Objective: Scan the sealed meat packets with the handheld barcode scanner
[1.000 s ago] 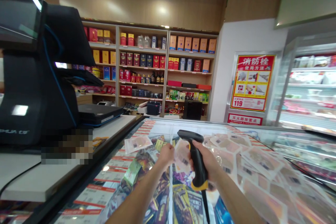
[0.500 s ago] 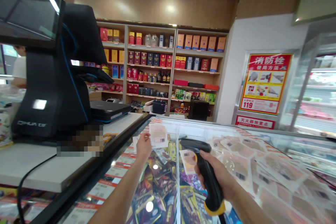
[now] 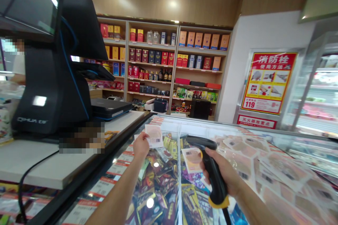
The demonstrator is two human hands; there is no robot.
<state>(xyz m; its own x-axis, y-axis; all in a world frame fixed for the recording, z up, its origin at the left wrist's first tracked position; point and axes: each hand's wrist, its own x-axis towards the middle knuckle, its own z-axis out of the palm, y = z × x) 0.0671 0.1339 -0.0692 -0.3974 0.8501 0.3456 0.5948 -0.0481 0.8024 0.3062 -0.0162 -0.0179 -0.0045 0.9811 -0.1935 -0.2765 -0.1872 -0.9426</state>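
My left hand (image 3: 141, 145) pinches a pale, flat packet (image 3: 154, 135) by its left edge, above the glass top of a display freezer (image 3: 169, 121). A barcode shows near the packet's lower right corner. In my right hand (image 3: 224, 172) is a black and yellow handheld barcode scanner (image 3: 214, 174), its head tilted toward the left. Beside my right fingers is another pale packet (image 3: 192, 160) with a barcode; I cannot tell whether they hold it. Many similar flat packets (image 3: 282, 168) lie overlapping on the glass to the right.
Wrapped ice creams (image 3: 155, 186) fill the freezer under the glass. A black cash register (image 3: 50, 88) stands on a white counter (image 3: 39, 170) at left, with a cable hanging down. Shelves of boxes (image 3: 150, 58) line the back wall. A person (image 3: 19, 65) is partly visible at far left.
My left hand and its packet have moved slightly left. My right hand has shifted a little right with the scanner. The view has tilted slightly.
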